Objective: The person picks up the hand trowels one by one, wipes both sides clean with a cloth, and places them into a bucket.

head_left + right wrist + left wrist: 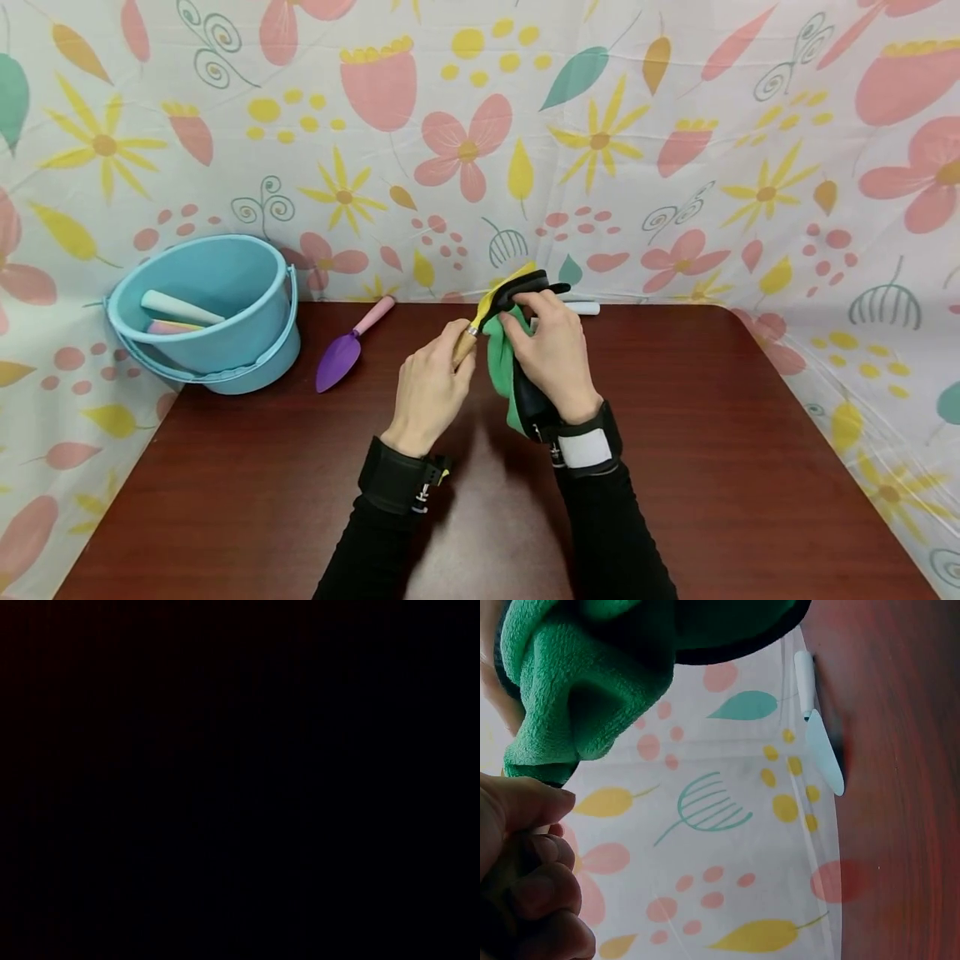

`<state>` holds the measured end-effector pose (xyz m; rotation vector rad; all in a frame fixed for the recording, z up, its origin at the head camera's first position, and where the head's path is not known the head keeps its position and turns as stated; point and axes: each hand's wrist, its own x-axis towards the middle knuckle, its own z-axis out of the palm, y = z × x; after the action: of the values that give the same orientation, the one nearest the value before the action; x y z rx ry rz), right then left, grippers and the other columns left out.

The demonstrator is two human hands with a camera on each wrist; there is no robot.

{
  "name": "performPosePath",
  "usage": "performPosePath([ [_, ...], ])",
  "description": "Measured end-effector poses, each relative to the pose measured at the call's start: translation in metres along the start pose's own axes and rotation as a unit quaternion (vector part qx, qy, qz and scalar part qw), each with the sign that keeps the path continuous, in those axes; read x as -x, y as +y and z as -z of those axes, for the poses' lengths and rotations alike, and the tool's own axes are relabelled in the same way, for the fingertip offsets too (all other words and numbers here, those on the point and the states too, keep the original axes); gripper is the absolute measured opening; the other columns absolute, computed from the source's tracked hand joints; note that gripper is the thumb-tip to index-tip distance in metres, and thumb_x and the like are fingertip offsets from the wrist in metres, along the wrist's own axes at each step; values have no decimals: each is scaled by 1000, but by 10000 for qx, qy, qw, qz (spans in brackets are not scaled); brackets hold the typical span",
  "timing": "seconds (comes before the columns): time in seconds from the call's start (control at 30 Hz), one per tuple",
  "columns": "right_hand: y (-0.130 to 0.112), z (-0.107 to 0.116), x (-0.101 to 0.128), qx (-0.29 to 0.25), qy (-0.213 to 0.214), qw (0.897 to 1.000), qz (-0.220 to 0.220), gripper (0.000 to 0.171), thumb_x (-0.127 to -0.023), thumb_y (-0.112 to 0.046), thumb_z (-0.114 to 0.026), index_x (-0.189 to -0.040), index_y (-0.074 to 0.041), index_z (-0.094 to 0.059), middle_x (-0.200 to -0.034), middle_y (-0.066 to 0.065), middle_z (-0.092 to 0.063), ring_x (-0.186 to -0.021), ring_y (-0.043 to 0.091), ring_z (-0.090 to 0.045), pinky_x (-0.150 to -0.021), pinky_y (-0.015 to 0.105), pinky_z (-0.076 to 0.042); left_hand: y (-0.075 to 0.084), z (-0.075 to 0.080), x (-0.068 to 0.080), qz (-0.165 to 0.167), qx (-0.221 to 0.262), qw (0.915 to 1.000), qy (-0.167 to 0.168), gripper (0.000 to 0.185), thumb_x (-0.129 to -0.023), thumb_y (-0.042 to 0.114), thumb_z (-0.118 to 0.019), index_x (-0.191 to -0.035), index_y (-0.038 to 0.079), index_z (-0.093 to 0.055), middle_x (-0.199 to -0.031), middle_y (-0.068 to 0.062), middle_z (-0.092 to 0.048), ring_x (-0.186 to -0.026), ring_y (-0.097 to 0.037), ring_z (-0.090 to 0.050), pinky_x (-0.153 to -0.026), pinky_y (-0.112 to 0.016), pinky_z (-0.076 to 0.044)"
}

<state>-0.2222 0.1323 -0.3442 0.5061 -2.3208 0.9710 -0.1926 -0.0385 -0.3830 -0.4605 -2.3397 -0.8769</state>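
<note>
While gripped between both hands: green cloth [501, 358] around yellow tool [487, 307].

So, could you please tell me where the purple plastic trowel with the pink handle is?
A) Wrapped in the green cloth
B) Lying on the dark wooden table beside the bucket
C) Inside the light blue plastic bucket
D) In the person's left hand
B: the purple plastic trowel with the pink handle lies flat on the dark wooden table, just right of the light blue plastic bucket, clear of both hands.
</note>
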Motion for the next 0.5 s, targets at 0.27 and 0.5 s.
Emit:
performPosePath([
  [0.27, 21, 14, -2, 62, 714, 9967, -381, 23, -92, -16, -69, -107, 1, -69, -91, 15, -62, -77, 30, -57, -70, 43, -44, 4, -1, 1, -84, -45, 10000, -24, 27, -92, 9, -64, -118, 12, -61, -68, 3, -50, -50, -14, -45, -44, -30, -37],
  [0.5, 43, 37, -1, 123, 1082, 9907, -812, 27, -95, -17, -65, -113, 4, -67, -88, 17, -60, -76, 31, -53, -69, 39, -39, 8, -1, 0, -17, 34, 9992, -396, 25, -92, 12, -66, -117, 15, -61, -67, 5, -50, -51, -13, -46, -44, -29, -37],
])
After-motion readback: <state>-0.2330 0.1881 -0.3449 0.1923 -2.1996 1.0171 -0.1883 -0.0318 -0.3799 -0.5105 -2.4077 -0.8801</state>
